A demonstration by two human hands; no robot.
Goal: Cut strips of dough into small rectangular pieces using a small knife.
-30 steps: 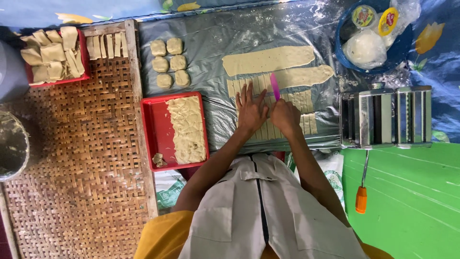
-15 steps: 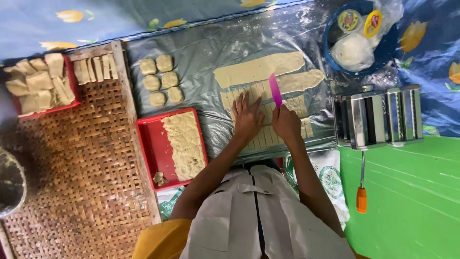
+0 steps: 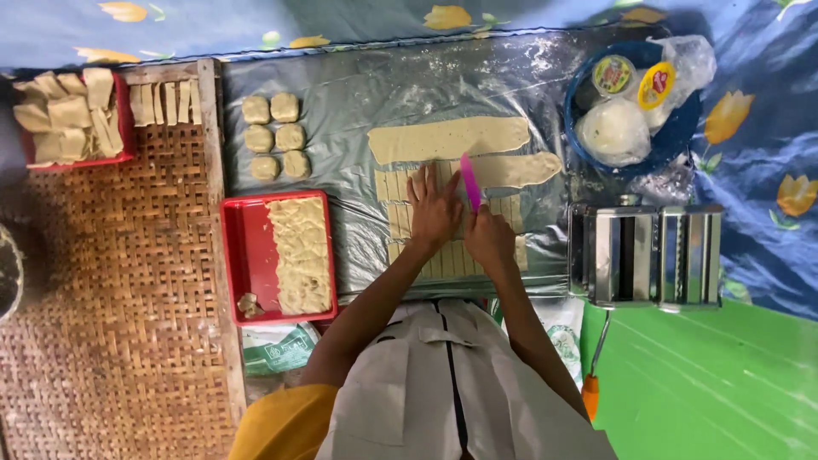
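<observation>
Pink cutter (image 3: 469,181) pinched in right hand (image 3: 489,239); left hand (image 3: 432,209) spread flat on dough sheet (image 3: 400,213).

Six dough balls (image 3: 274,136); red tray (image 3: 247,255); steel pasta machine (image 3: 645,254); blue bowl (image 3: 682,128).

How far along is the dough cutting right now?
Done: cut strips under the left hand. In hand: the right hand works a pink cutter across the sheet. Left: two uncut dough sheets and six dough balls.
</observation>
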